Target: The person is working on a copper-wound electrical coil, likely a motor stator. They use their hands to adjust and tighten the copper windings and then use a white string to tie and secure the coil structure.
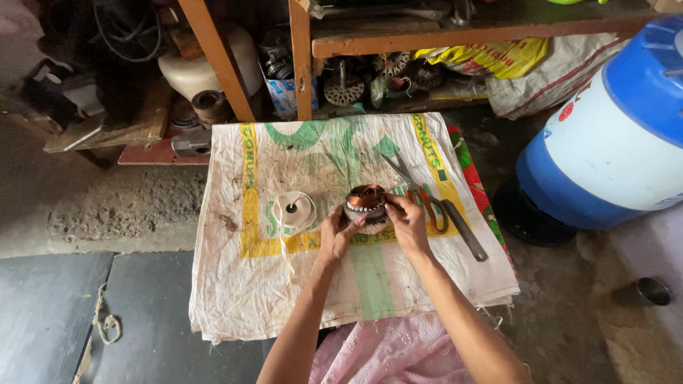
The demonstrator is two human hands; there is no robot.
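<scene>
A small round motor stator with copper winding (366, 198) rests on a white woven sack (284, 291) spread over a low surface. My left hand (338, 235) grips its near left side. My right hand (407, 222) holds its right side, fingers curled on the rim. A roll of white tape (296, 210) lies just left of the stator, its loose end trailing toward me. Scissors with orange handles (420, 192) and a dark-handled tool (462, 229) lie just right of my right hand.
A large blue and white drum (612, 135) stands at the right. Wooden shelving (455, 32) at the back holds motor parts, coils and bags. A small metal cup (653, 290) sits on the floor at lower right. Dark slabs (85, 313) lie at left.
</scene>
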